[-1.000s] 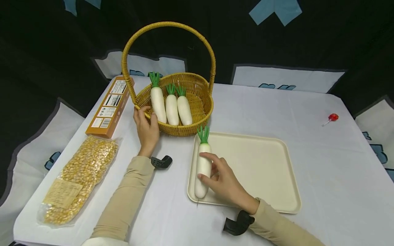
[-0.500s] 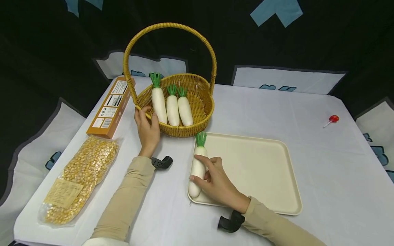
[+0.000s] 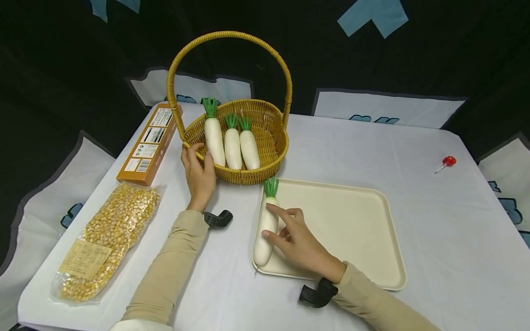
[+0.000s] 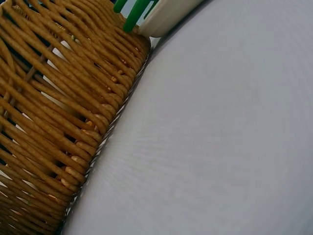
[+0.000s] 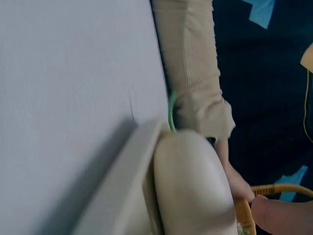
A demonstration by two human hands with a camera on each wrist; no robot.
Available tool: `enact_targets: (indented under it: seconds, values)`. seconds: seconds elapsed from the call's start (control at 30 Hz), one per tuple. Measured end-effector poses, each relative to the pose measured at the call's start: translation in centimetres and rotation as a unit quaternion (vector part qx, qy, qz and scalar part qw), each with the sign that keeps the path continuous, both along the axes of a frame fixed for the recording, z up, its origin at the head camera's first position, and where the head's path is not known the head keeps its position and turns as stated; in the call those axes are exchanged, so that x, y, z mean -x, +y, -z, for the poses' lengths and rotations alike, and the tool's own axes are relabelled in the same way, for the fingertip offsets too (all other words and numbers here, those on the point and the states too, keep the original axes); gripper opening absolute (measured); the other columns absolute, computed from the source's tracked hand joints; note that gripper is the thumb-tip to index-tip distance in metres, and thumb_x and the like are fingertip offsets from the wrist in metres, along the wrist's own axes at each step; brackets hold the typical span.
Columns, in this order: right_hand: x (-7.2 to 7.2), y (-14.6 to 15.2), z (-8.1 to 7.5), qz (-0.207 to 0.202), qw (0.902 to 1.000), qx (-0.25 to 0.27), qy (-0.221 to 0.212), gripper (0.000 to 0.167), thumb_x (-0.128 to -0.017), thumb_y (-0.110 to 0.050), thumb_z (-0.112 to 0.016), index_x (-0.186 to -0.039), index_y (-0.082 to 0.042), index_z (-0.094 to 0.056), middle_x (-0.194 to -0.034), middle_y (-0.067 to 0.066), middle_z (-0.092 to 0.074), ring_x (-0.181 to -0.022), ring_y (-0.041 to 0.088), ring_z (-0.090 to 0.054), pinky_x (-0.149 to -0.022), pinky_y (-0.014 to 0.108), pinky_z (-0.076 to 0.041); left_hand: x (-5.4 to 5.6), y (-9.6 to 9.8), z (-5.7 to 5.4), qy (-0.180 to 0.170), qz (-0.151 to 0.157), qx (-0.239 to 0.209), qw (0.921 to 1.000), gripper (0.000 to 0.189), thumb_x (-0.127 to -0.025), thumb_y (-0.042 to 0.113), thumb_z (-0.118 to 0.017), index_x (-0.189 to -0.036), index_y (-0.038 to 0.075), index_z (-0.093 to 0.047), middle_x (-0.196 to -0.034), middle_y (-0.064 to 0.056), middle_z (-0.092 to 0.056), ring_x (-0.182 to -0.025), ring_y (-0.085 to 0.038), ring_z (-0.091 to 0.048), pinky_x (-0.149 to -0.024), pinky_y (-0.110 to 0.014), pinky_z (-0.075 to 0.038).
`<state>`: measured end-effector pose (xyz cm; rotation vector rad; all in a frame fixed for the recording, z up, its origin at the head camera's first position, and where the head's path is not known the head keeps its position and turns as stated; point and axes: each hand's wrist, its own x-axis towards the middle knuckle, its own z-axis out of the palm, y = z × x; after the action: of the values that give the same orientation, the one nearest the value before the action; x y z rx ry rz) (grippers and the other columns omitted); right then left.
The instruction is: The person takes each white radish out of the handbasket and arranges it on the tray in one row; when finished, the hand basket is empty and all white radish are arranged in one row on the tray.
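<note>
Your right hand [image 3: 300, 241] reaches over the left part of the tray [image 3: 343, 230], its wrist above the tray's near edge and the forearm angling in from the near right. Its thumb and index finger are spread well apart along the white radish [image 3: 268, 219], pinching nothing; the right wrist view shows a gap beside one digit, though you cannot tell whether another fingertip touches it. That radish lies lengthwise along the tray's left edge, green leaves at the far left corner, thin root tip over the near left corner. Your left hand [image 3: 198, 177], beyond the tray to its left, pinches the rim of the wicker basket [image 3: 248, 176], fingers bent over it, forearm running back toward you. Three radishes [image 3: 233, 149] lean in that basket, behind the tray's far left corner. Left of the tray, on the counter [image 3: 439, 230], lies a bag of corn kernels [image 3: 116, 230].
</note>
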<state>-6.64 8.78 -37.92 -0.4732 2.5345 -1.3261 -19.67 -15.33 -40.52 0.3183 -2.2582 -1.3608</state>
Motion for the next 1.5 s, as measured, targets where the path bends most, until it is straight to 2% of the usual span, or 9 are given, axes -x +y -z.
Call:
enact_targets:
  seconds: [0.2,0.33,0.57,0.67,0.77,0.97,1.23,1.37,1.5]
  values:
    - [2.2,1.2,-0.3,0.054,0.9973,0.049,0.005,0.046,-0.088,-0.025,-0.057,-0.132,-0.016,-0.044,-0.114,0.017,-0.049,-0.087,0.018,-0.057,-0.076,0.027,-0.045,-0.1,0.0,0.2,-0.004,-0.001,-0.005,1.0,0.038,-0.09,0.036,-0.038,-0.123,0.018,-0.042,-0.151,-0.012,-0.008,-0.133,-0.036,-0.026,-0.103,-0.052,-0.027]
    - [5.3,2.3,-1.2,0.09,0.9839,0.133,-0.078,0.037,-0.092,-0.022,-0.05,-0.126,-0.008,-0.05,-0.116,0.015,-0.058,-0.106,0.027,-0.054,-0.087,0.037,-0.044,-0.2,0.1,0.1,-0.006,0.0,-0.006,1.0,0.038,-0.09,0.036,-0.037,-0.124,0.019,-0.041,-0.151,-0.012,-0.009,-0.132,-0.036,-0.027,-0.103,-0.052,-0.026]
    - [10.7,3.2,-4.1,0.015,0.9127,0.304,-0.273,0.047,-0.097,-0.025,-0.037,-0.14,-0.008,-0.03,-0.137,0.02,-0.042,-0.123,0.03,-0.045,-0.103,0.038,-0.036,0.1,0.2,-0.1,0.0,-0.001,-0.004,1.0,0.038,-0.09,0.035,-0.037,-0.123,0.018,-0.042,-0.15,-0.011,-0.011,-0.129,-0.036,-0.031,-0.101,-0.05,-0.029]
    - [12.5,2.3,-5.4,-0.002,0.8814,0.358,-0.309,0.048,-0.097,-0.025,-0.036,-0.142,-0.011,-0.026,-0.141,0.02,-0.037,-0.128,0.029,-0.041,-0.104,0.034,-0.034,0.2,0.2,-0.1,-0.003,0.0,-0.004,1.0,0.038,-0.09,0.036,-0.037,-0.123,0.018,-0.041,-0.15,-0.011,-0.011,-0.129,-0.036,-0.031,-0.102,-0.051,-0.029]
    - [14.2,0.7,-6.4,0.002,0.8722,0.386,-0.301,0.05,-0.097,-0.024,-0.038,-0.142,-0.008,-0.024,-0.142,0.019,-0.035,-0.129,0.028,-0.039,-0.105,0.032,-0.033,0.3,0.3,-0.1,-0.004,-0.001,-0.004,1.0,0.038,-0.09,0.036,-0.037,-0.124,0.017,-0.041,-0.15,-0.011,-0.011,-0.13,-0.035,-0.031,-0.103,-0.05,-0.028]
    - [17.3,-3.3,-6.6,0.049,0.9028,0.341,-0.257,0.053,-0.095,-0.024,-0.042,-0.142,-0.007,-0.023,-0.14,0.017,-0.037,-0.128,0.029,-0.039,-0.105,0.036,-0.033,0.0,0.1,0.0,-0.008,-0.002,-0.007,0.9999,0.038,-0.09,0.037,-0.037,-0.123,0.019,-0.041,-0.15,-0.011,-0.012,-0.127,-0.037,-0.034,-0.1,-0.051,-0.03]
    - [19.7,-6.6,-4.7,0.065,0.9724,0.12,-0.189,0.082,-0.087,-0.037,-0.055,-0.146,-0.016,-0.003,-0.153,0.006,-0.007,-0.137,0.024,-0.023,-0.108,0.043,-0.027,0.1,0.0,0.2,0.005,-0.004,0.002,1.0,0.037,-0.09,0.036,-0.037,-0.122,0.018,-0.042,-0.148,-0.013,-0.015,-0.122,-0.037,-0.038,-0.097,-0.05,-0.032]
    - [19.8,-7.2,-4.6,0.037,0.984,0.026,-0.172,0.093,-0.084,-0.038,-0.06,-0.146,-0.013,0.004,-0.154,0.006,-0.001,-0.141,0.022,-0.01,-0.112,0.037,-0.019,0.1,0.1,0.2,0.005,-0.004,0.001,1.0,0.037,-0.09,0.036,-0.037,-0.122,0.018,-0.042,-0.148,-0.013,-0.015,-0.122,-0.036,-0.038,-0.098,-0.049,-0.032]
    - [19.3,-7.6,-4.6,0.003,0.9875,-0.032,-0.154,0.105,-0.077,-0.032,-0.069,-0.145,-0.01,0.008,-0.153,0.011,-0.005,-0.14,0.024,-0.013,-0.111,0.036,-0.02,0.1,0.1,0.2,0.004,-0.004,-0.003,1.0,0.037,-0.09,0.035,-0.037,-0.123,0.018,-0.042,-0.148,-0.013,-0.015,-0.122,-0.036,-0.038,-0.098,-0.05,-0.031]
